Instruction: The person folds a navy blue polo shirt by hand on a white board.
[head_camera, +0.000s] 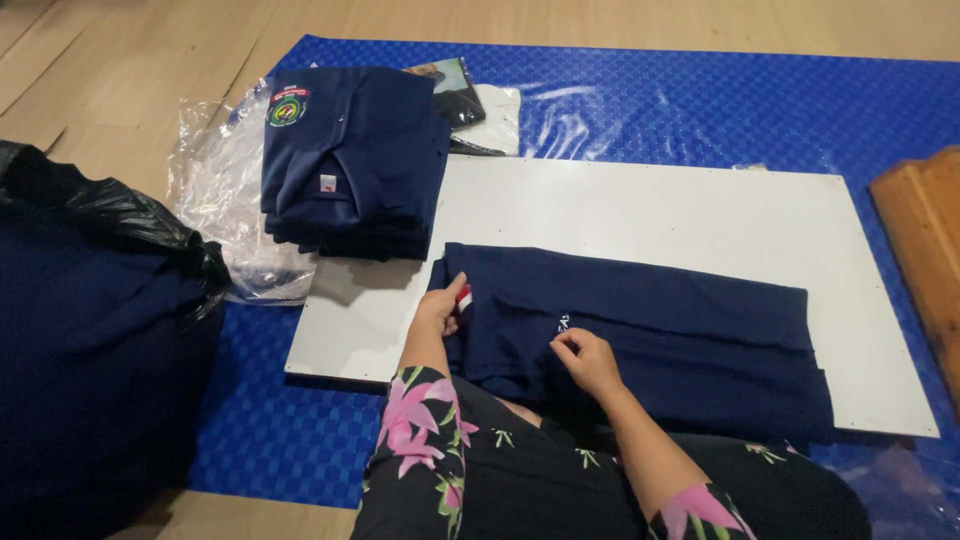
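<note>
A navy blue garment (680, 330) lies folded lengthwise on a white board (640, 210). My left hand (441, 305) pinches its left end, where a small red and white tag shows. At the garment's near edge, my right hand (585, 360) grips a fold of the cloth beside a small white mark. A stack of folded navy shirts (350, 165) with a round crest badge rests at the board's far left corner.
A blue patterned mat (700, 100) covers the wooden floor under the board. A black plastic bag (90, 330) stuffed with navy cloth stands at left. Clear plastic wrap (215, 180) lies by the stack. A wooden piece (925, 240) sits at right.
</note>
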